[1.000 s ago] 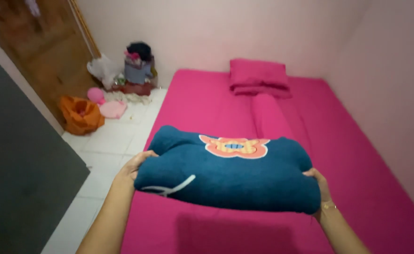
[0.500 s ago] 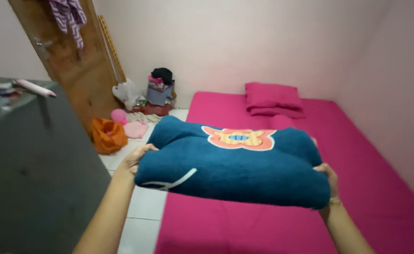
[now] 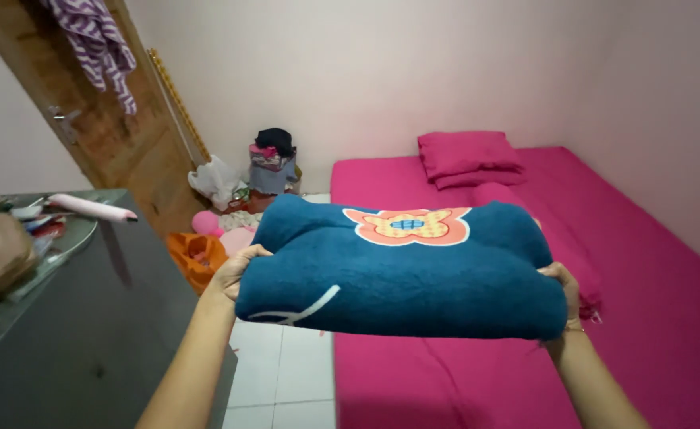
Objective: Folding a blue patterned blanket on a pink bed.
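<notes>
Both hands carry a folded blue blanket in the air, clear of any surface. The left hand clasps its left end, thumb over the top edge; the right hand grips the right end from beneath and behind. The bundle, with a butterfly patch on top, hangs over the near left edge of the pink bed and the white tiled floor. This looks like the carrying step: the fold seems finished. Keeping it neat calls for level, even support at both ends. To the left stands a dark cabinet with clutter on top. Farther off lie an orange bag, pink pillows at the bed's far edge, and a wooden door.
</notes>
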